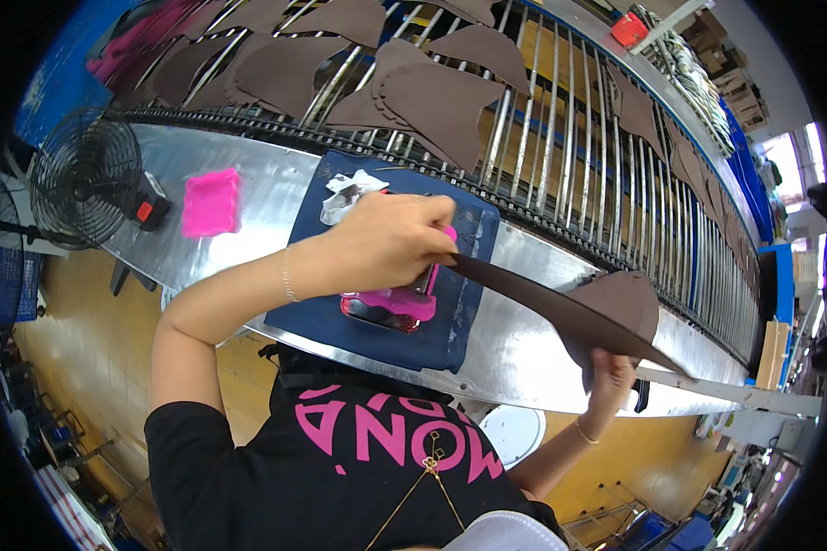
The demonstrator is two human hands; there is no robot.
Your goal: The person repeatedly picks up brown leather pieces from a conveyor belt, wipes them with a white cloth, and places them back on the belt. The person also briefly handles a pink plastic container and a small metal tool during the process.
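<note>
A brown flat cut piece of leather-like sheet (560, 308) is stretched slantwise between my two hands, seen almost edge-on. The fingers of my left hand (386, 241) are closed at its left end, over a pink tray (398, 301). My right hand (608, 386) grips the lower edge toward the other end, thumb on the near face. Behind it, a second brown piece (629, 298) shows in part. The pink tray sits in or on a dark, shiny container, mostly covered by my left hand and wrist. A dark narrow thing (424, 280) beside those fingers is too hidden to name.
A dark blue mat (340, 331) lies on the metal table (524, 367), with crumpled white tissue (349, 195) on it. Left stand a pink square tray (210, 203) and a black fan (84, 179). Beyond, a metal-rod conveyor (560, 138) carries several brown pieces (423, 96).
</note>
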